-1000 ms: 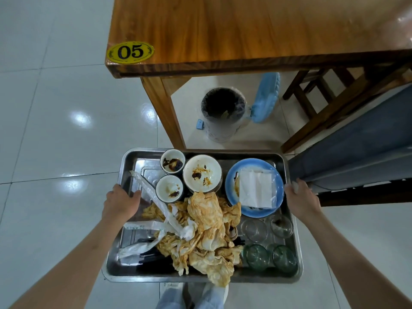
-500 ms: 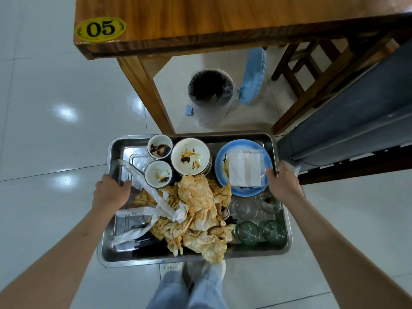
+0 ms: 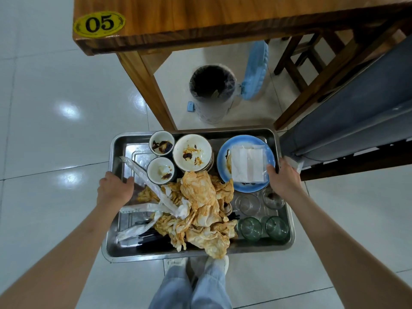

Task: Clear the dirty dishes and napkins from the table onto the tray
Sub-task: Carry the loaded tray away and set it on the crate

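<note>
A steel tray point(image 3: 124, 143) is held level above the floor, in front of the wooden table point(image 3: 200, 16). My left hand point(image 3: 114, 189) grips its left rim and my right hand point(image 3: 283, 179) grips its right rim. On the tray lie two small stained cups point(image 3: 161, 144), a dirty white bowl point(image 3: 192, 152) on a stack, a blue plate point(image 3: 224, 160) with a folded white napkin point(image 3: 247, 163), a heap of orange-stained napkins point(image 3: 200, 210), plastic wrappers point(image 3: 142, 172), dark utensils point(image 3: 151, 239) and several glasses point(image 3: 263, 228).
The table carries a yellow "05" sticker point(image 3: 99, 23). Under it stand a lined waste bin point(image 3: 211, 92) and a blue object point(image 3: 256, 72). A wooden stool point(image 3: 298, 54) and a grey bench point(image 3: 347, 117) are at the right. White tiled floor point(image 3: 55, 108) spreads left.
The tray has come away from under the table edge toward me. My right hand has shifted from outside the right rim to gripping it near the blue plate.
</note>
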A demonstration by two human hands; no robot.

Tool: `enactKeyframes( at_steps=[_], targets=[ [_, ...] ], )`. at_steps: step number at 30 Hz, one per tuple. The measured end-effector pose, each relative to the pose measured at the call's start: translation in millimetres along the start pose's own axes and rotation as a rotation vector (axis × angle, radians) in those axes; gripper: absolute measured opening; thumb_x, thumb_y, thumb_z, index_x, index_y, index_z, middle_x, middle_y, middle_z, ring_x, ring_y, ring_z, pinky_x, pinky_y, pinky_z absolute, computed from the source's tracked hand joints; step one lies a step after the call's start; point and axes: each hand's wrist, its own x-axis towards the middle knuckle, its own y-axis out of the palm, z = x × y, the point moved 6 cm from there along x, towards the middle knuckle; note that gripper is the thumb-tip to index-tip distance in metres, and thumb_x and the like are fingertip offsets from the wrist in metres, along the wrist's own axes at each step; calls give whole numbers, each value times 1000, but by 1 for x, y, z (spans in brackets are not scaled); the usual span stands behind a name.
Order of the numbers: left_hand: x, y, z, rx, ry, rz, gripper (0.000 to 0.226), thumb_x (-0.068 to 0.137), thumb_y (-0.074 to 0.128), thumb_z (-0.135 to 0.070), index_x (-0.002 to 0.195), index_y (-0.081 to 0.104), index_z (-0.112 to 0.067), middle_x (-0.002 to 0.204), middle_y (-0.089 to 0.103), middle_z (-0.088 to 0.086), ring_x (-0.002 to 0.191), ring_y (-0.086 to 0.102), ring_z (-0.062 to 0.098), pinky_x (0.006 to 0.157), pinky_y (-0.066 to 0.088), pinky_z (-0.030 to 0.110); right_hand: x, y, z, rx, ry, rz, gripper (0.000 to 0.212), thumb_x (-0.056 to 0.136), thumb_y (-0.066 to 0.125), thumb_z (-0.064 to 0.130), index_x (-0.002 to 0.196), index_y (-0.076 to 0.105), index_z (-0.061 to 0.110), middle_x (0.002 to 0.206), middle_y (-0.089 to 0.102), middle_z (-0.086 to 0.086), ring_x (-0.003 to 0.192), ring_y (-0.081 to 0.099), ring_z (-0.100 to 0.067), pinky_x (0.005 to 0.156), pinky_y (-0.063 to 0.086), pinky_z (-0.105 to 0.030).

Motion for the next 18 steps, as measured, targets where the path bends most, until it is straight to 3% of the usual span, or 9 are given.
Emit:
enactKeyframes(
  at_steps=[6, 12, 18],
  targets=[
    [1, -1, 0, -10, -1, 5, 54, 91, 55, -33, 127, 37, 4, 117, 48, 27, 104, 52, 45, 89, 46, 54, 0, 1, 0, -9, 28, -9, 46, 94, 41, 41, 130, 42, 13, 119, 52, -18, 108, 51, -34, 86, 43, -41],
    [5, 0, 3, -32, -12, -6, 52, 91, 55, -32, 126, 37, 2, 114, 50, 26, 100, 54, 44, 88, 47, 55, 3, 0, 1, 56, 37, -22, 49, 96, 41, 37, 137, 37, 12, 125, 54, -14, 113, 51, -33, 80, 41, -35],
    [9, 4, 6, -63, -24, -30, 53, 91, 55, -29, 130, 34, 1, 115, 49, 27, 100, 53, 46, 87, 47, 56, 6, 4, -4, 100, 88, -25, 48, 92, 46, 40, 127, 44, 6, 120, 55, -16, 103, 53, -32, 73, 37, -31]
  ],
)
